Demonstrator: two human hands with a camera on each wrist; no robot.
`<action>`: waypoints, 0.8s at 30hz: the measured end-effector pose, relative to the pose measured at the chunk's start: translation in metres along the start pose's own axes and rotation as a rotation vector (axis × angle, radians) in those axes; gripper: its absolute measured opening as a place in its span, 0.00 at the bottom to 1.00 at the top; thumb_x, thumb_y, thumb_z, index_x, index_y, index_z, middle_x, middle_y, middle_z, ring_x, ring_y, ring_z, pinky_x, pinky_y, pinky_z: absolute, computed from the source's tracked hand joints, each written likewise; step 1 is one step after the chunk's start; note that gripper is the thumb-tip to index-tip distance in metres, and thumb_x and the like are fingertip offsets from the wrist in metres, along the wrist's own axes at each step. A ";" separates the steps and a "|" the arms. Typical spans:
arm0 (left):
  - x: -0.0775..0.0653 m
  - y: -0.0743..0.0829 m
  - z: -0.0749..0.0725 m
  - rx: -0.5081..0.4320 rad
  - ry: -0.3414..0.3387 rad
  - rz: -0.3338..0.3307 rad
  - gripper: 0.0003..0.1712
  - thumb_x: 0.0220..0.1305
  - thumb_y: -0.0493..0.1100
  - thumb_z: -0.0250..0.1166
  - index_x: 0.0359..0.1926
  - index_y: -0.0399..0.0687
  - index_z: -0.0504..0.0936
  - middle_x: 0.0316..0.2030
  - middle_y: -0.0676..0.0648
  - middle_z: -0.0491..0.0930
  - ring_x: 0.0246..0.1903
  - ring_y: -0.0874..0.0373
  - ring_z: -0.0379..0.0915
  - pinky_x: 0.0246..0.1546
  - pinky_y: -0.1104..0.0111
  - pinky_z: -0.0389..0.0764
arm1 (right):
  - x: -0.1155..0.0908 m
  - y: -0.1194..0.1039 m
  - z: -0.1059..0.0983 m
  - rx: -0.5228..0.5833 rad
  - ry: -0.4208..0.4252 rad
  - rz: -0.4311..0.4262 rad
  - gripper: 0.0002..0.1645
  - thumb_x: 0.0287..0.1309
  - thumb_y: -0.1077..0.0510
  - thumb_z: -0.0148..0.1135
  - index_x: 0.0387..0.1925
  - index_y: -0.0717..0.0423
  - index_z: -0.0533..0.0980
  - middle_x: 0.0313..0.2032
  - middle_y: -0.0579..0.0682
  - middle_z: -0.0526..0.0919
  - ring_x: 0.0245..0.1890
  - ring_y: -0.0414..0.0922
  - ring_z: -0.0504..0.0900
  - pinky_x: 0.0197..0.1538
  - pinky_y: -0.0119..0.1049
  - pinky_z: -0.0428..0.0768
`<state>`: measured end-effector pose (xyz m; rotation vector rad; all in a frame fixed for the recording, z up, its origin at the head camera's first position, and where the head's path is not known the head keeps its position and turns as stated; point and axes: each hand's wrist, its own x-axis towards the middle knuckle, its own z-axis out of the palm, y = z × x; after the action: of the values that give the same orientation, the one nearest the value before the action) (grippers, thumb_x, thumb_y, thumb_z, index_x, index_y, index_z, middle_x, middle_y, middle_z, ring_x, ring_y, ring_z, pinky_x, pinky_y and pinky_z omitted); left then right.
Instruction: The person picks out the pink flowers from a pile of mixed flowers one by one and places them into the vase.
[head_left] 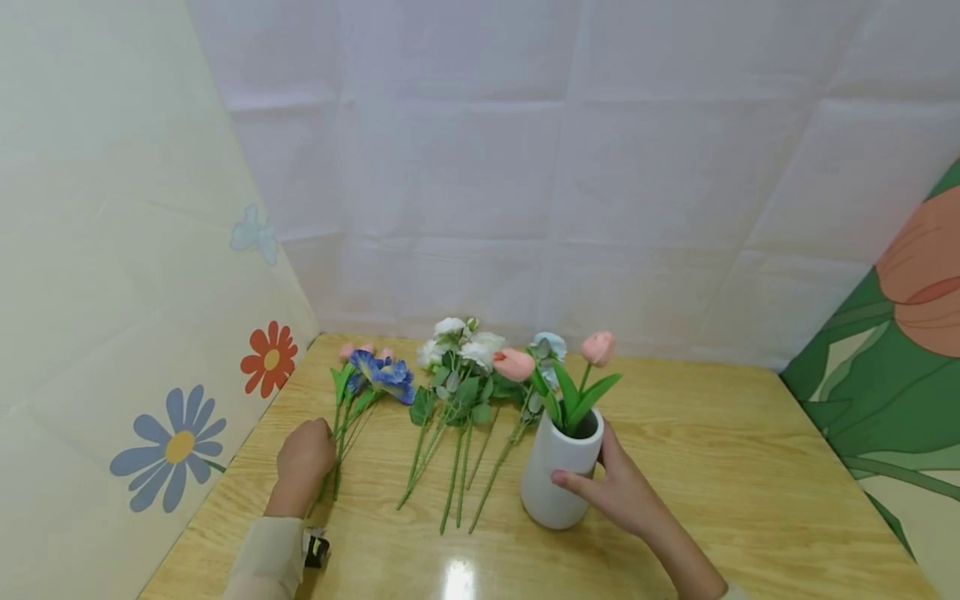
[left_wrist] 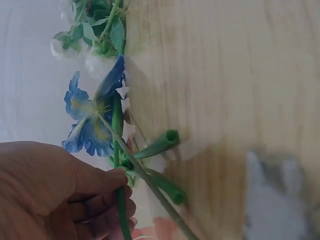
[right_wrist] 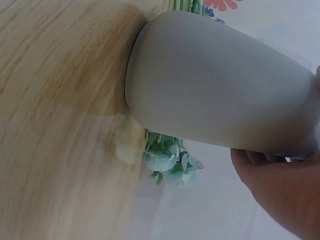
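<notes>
On the left of the table, my left hand (head_left: 306,457) pinches a green flower stem (left_wrist: 121,207) between thumb and fingers. Which bloom that stem bears, I cannot tell. Just beyond the hand lie a blue iris (head_left: 382,377) and several pink tulips (head_left: 347,352), their stems crossing. My right hand (head_left: 618,487) grips the white vase (head_left: 547,483), thumb on the near side and fingers round the far side. The vase stands upright, with pink tulips (head_left: 597,348) and green leaves rising from its mouth. In the right wrist view, its smooth wall (right_wrist: 210,80) fills the middle.
White roses (head_left: 480,350) with long stems lie mid-table between the hands. A pale blue flower (head_left: 550,346) lies behind the vase. A white cloth (head_left: 450,275) hangs along the back edge, and printed floral panels (head_left: 900,400) stand at both sides.
</notes>
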<state>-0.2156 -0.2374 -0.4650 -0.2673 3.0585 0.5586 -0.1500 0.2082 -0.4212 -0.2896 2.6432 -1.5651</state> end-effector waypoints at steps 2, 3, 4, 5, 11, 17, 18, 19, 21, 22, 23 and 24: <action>-0.001 0.002 -0.003 -0.001 0.024 0.001 0.08 0.69 0.35 0.55 0.38 0.36 0.81 0.34 0.39 0.81 0.33 0.42 0.80 0.30 0.51 0.81 | 0.000 0.000 0.000 -0.001 0.002 -0.003 0.62 0.58 0.47 0.74 0.79 0.56 0.43 0.73 0.66 0.60 0.70 0.66 0.65 0.66 0.66 0.68; -0.001 0.004 -0.004 -0.003 0.035 0.001 0.09 0.68 0.34 0.55 0.35 0.37 0.81 0.33 0.39 0.81 0.33 0.42 0.79 0.28 0.52 0.80 | 0.000 -0.001 0.000 -0.001 0.003 -0.004 0.62 0.58 0.47 0.74 0.79 0.56 0.43 0.73 0.66 0.60 0.70 0.66 0.65 0.67 0.66 0.68; -0.002 0.005 -0.006 -0.006 0.044 -0.001 0.09 0.68 0.34 0.54 0.33 0.39 0.80 0.32 0.40 0.81 0.33 0.43 0.79 0.27 0.53 0.79 | 0.000 -0.001 0.000 0.000 0.001 -0.002 0.62 0.58 0.47 0.74 0.79 0.56 0.43 0.73 0.66 0.60 0.70 0.66 0.64 0.67 0.66 0.67; -0.003 0.007 -0.008 -0.008 0.052 -0.004 0.09 0.67 0.33 0.54 0.33 0.39 0.81 0.33 0.40 0.81 0.33 0.43 0.80 0.27 0.53 0.80 | 0.000 -0.001 0.000 0.001 0.000 -0.001 0.62 0.58 0.48 0.74 0.79 0.56 0.43 0.73 0.65 0.59 0.70 0.66 0.64 0.67 0.66 0.67; -0.006 0.014 -0.014 -0.011 0.088 -0.004 0.11 0.66 0.32 0.56 0.42 0.37 0.85 0.39 0.37 0.84 0.39 0.39 0.81 0.32 0.48 0.83 | 0.001 0.001 0.000 0.010 -0.009 0.010 0.62 0.58 0.48 0.74 0.79 0.56 0.43 0.73 0.66 0.59 0.70 0.66 0.64 0.67 0.66 0.67; -0.009 0.018 -0.016 -0.005 0.127 0.022 0.11 0.68 0.33 0.55 0.43 0.37 0.85 0.39 0.37 0.83 0.38 0.39 0.81 0.33 0.47 0.83 | 0.001 0.001 0.000 0.009 -0.008 0.017 0.62 0.58 0.46 0.74 0.79 0.55 0.43 0.73 0.66 0.59 0.71 0.66 0.64 0.67 0.67 0.67; -0.009 0.018 -0.017 -0.007 0.135 0.025 0.11 0.69 0.33 0.55 0.42 0.37 0.85 0.39 0.37 0.83 0.38 0.39 0.81 0.33 0.47 0.83 | 0.001 0.001 0.000 0.009 -0.010 0.019 0.62 0.58 0.46 0.74 0.79 0.55 0.43 0.73 0.66 0.59 0.71 0.66 0.64 0.67 0.67 0.66; -0.010 0.019 -0.017 -0.007 0.141 0.027 0.11 0.69 0.33 0.56 0.42 0.37 0.85 0.39 0.37 0.83 0.38 0.39 0.81 0.33 0.47 0.83 | 0.001 0.001 0.000 0.009 -0.010 0.020 0.62 0.58 0.46 0.74 0.79 0.55 0.42 0.74 0.65 0.59 0.71 0.66 0.63 0.67 0.67 0.66; -0.011 0.021 -0.018 -0.009 0.154 0.031 0.10 0.70 0.34 0.56 0.42 0.36 0.84 0.38 0.37 0.83 0.38 0.39 0.81 0.34 0.47 0.83 | 0.001 0.002 0.000 0.008 -0.005 0.022 0.63 0.58 0.45 0.74 0.79 0.54 0.43 0.73 0.65 0.59 0.71 0.66 0.64 0.67 0.67 0.66; -0.011 0.021 -0.019 -0.011 0.158 0.031 0.10 0.70 0.34 0.57 0.43 0.36 0.84 0.38 0.37 0.83 0.38 0.39 0.81 0.34 0.47 0.83 | 0.001 0.002 0.000 0.008 -0.002 0.022 0.63 0.57 0.45 0.74 0.79 0.54 0.43 0.73 0.65 0.59 0.71 0.66 0.64 0.67 0.67 0.66; -0.011 0.022 -0.019 -0.013 0.163 0.031 0.10 0.70 0.35 0.57 0.43 0.36 0.84 0.38 0.37 0.83 0.38 0.39 0.81 0.34 0.47 0.83 | 0.001 0.002 0.000 0.007 -0.001 0.020 0.63 0.57 0.45 0.74 0.79 0.54 0.43 0.73 0.65 0.60 0.71 0.66 0.64 0.67 0.67 0.66; -0.012 0.023 -0.020 -0.015 0.165 0.030 0.10 0.71 0.36 0.57 0.43 0.36 0.84 0.38 0.38 0.83 0.38 0.39 0.81 0.34 0.47 0.83 | 0.001 0.002 0.000 0.007 -0.003 0.017 0.63 0.58 0.45 0.74 0.79 0.54 0.43 0.73 0.65 0.60 0.71 0.66 0.64 0.67 0.67 0.66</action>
<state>-0.2078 -0.2214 -0.4378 -0.2817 3.2236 0.5903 -0.1513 0.2082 -0.4228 -0.2682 2.6299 -1.5672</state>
